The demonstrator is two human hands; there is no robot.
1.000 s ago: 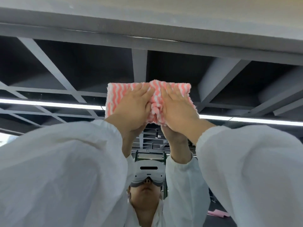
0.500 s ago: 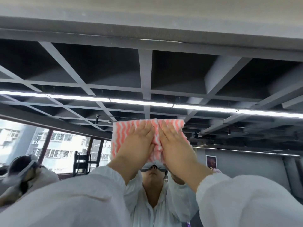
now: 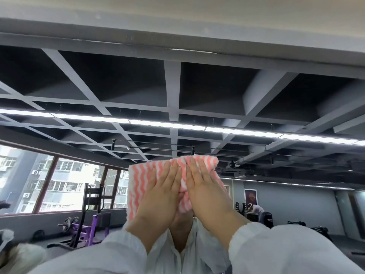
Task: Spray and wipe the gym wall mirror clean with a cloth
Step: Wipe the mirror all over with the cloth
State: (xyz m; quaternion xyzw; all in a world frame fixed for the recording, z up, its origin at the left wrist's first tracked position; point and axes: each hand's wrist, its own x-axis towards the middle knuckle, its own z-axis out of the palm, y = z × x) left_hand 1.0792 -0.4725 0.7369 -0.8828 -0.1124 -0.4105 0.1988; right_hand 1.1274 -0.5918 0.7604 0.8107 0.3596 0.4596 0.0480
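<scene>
Gym mirror (image 3: 256, 95), both hands' straight fingers flat against pink-striped cloth (image 3: 138, 175); no legible writing.

I see the cloth (image 3: 156, 175) as soft, nubby fabric with a ribbed pink-and-white wave weave, bunched into folds at its middle. The mirror (image 3: 197, 95) is glossy, smooth glass giving a sharp reflection. My sleeves (image 3: 296, 252) look like thin, matt white woven fabric, gathered at the cuffs.
</scene>
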